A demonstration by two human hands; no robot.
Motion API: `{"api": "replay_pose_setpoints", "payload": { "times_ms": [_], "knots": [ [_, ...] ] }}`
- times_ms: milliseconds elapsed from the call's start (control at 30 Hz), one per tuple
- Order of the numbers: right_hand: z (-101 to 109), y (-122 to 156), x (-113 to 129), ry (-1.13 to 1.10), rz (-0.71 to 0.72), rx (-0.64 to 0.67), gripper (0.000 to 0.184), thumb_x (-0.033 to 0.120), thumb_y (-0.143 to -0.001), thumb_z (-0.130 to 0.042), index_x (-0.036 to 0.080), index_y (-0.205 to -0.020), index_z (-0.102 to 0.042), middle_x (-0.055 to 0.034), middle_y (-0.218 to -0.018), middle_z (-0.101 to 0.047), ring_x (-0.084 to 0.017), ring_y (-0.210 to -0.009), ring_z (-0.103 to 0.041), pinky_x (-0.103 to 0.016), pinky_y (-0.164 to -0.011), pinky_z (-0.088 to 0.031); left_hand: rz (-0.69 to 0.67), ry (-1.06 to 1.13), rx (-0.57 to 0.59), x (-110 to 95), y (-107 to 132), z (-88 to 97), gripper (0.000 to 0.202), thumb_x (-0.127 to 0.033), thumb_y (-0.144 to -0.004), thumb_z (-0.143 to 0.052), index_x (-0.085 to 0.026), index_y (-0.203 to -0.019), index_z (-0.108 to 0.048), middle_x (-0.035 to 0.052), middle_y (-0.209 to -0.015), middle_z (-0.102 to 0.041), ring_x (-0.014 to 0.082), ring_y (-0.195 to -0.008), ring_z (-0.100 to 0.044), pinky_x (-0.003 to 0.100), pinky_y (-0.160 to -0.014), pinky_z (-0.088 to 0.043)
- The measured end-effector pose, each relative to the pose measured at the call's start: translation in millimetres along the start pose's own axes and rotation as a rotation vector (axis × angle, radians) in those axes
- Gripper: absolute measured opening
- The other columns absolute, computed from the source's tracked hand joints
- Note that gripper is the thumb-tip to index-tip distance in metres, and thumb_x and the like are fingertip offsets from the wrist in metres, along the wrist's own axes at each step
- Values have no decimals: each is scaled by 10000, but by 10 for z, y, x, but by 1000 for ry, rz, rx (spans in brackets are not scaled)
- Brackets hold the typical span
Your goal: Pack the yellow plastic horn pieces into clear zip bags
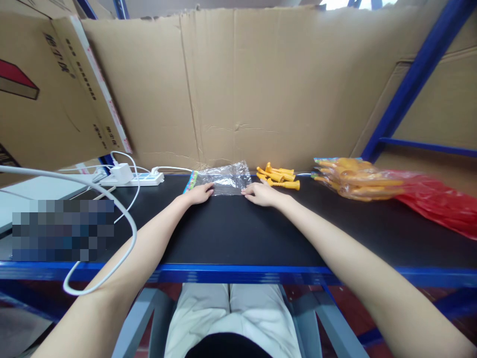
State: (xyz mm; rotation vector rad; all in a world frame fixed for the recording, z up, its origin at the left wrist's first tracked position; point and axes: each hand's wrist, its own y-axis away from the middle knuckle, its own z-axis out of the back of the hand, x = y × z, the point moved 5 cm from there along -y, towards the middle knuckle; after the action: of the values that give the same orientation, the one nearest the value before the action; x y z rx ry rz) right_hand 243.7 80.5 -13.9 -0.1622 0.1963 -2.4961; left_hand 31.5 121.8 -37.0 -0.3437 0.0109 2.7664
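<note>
A clear plastic bag (227, 178) with a colourful printed header at its left end lies crinkled on the black tabletop, between my two hands. My left hand (198, 194) is closed on its near edge, close to the printed end, with thumb and fingers close together. At the bag's right near corner, my right hand (260, 194) holds the plastic between fingertips and thumb. Just beyond the right hand, several loose orange plastic pieces with ribbed ends (279, 175) lie in a small pile, apart from the bag.
Packed bags of orange pieces (354, 179) and a red plastic bag (436, 199) lie at the right. On the left are a power strip (143, 179) with a charger, a looping white cable (134, 228) and a pale flat panel (40, 194). Cardboard (268, 89) walls the back.
</note>
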Motion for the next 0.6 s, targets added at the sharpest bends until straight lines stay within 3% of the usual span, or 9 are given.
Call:
{"api": "replay_pose_setpoints", "payload": {
  "times_ms": [233,400,600],
  "knots": [
    [2,8,10,-16,0,0,298,237,-842,-431,228,-1052,-642,-38,-1186,-594,-223,-1159,-479,-545,-1023,-184,22,-73,52,9,-27,-83,706,-551,-846,-218,-115,-1401,-243,92,-1480,-141,239,-1362,-108,348,-1093,-126],
    [-1,21,22,-19,-1,-1,316,229,-846,-420,236,-1086,-626,-43,-1216,-572,-221,-1176,-466,-545,-1031,-181,81,-81,66,46,-27,-110,867,-739,-750,-178,-186,-1417,-197,63,-1488,-101,280,-1363,-74,442,-1086,-102],
    [3,38,90,13,19,-6,336,205,-849,-404,238,-1105,-619,-53,-1230,-560,-224,-1173,-468,-533,-1023,-220,124,-92,51,1,39,-64,918,-793,-703,-177,-218,-1418,-192,47,-1486,-113,312,-1357,-93,495,-1073,-87]
  ]
}}
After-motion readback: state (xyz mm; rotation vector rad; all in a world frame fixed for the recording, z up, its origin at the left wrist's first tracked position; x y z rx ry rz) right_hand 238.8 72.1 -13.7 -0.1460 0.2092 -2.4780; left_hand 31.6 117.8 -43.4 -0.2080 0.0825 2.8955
